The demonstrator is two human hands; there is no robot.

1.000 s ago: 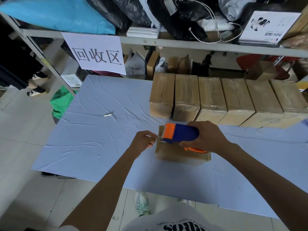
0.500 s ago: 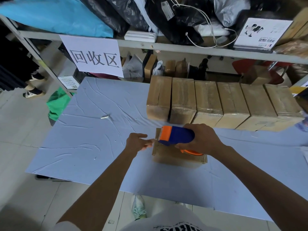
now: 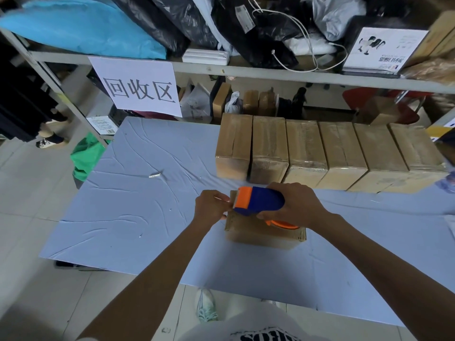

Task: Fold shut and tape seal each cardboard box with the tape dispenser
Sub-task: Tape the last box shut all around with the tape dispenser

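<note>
I see my right hand (image 3: 293,207) wrapped around the blue body of the tape dispenser (image 3: 258,204), fingers curled under it and thumb over the top. It holds the dispenser low over the cardboard box (image 3: 261,232), which lies on the surface (image 3: 147,205) near its front edge, directly ahead of me. The dispenser's orange front end points to my left and sits over the box's left end. An orange part of it shows beneath my right palm, against the top of the box.

My left hand (image 3: 213,207) is at that same left end, fingers curled in close to the orange mouth of the dispenser. I cannot tell whether they pinch a strip of tape or only press there (any tape would be clear and the spot is small in this view).

Behind the box, a row of six closed boxes (image 3: 305,148) stands side by side along the far part of the surface, well apart from the one under my hands. A small white scrap (image 3: 155,175) lies off to the left on the wrinkled blue cover. A white paper sign (image 3: 140,87) hangs from the shelf (image 3: 270,72) beyond, and a green bag (image 3: 85,156) sits on the floor by the surface's far left corner.
</note>
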